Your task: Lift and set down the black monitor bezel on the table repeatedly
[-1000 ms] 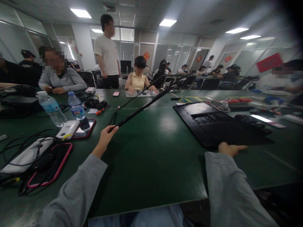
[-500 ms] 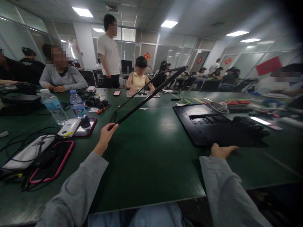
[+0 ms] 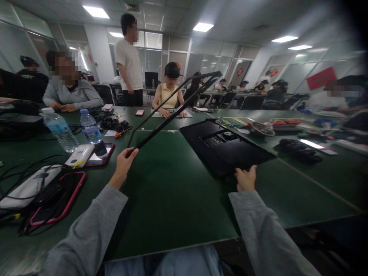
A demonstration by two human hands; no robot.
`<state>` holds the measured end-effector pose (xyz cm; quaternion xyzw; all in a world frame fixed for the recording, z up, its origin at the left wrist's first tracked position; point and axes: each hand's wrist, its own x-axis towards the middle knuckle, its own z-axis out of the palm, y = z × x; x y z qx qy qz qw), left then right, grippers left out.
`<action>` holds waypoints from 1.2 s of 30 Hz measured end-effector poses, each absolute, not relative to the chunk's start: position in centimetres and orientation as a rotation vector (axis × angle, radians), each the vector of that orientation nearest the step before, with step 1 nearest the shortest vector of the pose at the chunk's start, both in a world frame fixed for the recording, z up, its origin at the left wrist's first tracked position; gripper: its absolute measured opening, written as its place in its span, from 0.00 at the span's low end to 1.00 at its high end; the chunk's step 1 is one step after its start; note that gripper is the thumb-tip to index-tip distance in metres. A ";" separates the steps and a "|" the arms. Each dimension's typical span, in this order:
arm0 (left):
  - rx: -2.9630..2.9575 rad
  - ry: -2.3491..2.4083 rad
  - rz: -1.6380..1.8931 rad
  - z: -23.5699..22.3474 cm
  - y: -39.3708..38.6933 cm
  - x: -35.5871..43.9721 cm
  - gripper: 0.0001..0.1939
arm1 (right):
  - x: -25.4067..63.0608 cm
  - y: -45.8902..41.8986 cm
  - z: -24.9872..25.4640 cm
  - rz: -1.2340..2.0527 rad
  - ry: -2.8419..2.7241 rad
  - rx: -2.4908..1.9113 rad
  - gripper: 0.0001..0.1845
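Observation:
My left hand (image 3: 123, 168) is closed on one corner of a thin black rectangular frame (image 3: 172, 117), like a screen bezel. The frame is tilted up in the air over the green table (image 3: 172, 214), its far end raised toward the back. To the right, my right hand (image 3: 245, 179) grips the near edge of a flat black plastic panel (image 3: 230, 153), with the thumb sticking up. That panel has a rectangular cutout near its far side and lies low over the table; whether it touches the surface I cannot tell.
Two water bottles (image 3: 61, 130), a phone (image 3: 100, 154) and a cable-wrapped white device (image 3: 31, 188) stand or lie at left. Right of the panel are a black bundle (image 3: 299, 150), a metal bowl-like piece (image 3: 262, 128) and coloured wires (image 3: 228, 122). A co-worker (image 3: 169, 94) sits opposite.
My right hand has moved left with the black panel, turning it and uncovering the black bundle. The frame in my left hand stays raised, shifted slightly.

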<state>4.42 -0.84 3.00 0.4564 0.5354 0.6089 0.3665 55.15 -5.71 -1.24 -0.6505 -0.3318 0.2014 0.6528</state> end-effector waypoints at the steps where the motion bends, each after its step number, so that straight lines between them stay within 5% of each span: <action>1: 1.187 1.377 1.572 3.1 -0.9 4.4 0.35 | 54.5 -5.4 -1.3 0.476 -0.715 -1.471 0.64; 14: 1.591 1.601 1.539 3.5 -1.0 3.7 0.26 | 49.9 0.0 2.9 1.161 -0.971 -1.351 0.40; 21: 1.916 1.689 1.459 4.6 -1.9 4.1 0.17 | 53.7 3.8 2.0 0.613 -0.914 -1.354 0.17; 26: 2.111 1.726 1.349 4.7 -2.1 4.6 0.17 | 54.9 2.4 4.1 1.014 -0.880 -1.091 0.31; 28: 2.167 1.742 1.292 4.4 -2.1 4.5 0.18 | 54.6 2.2 4.3 1.039 -0.913 -1.154 0.26; 36: 2.317 1.775 1.102 2.9 -1.0 2.9 0.20 | 53.0 4.3 0.1 0.275 -1.288 -1.421 0.22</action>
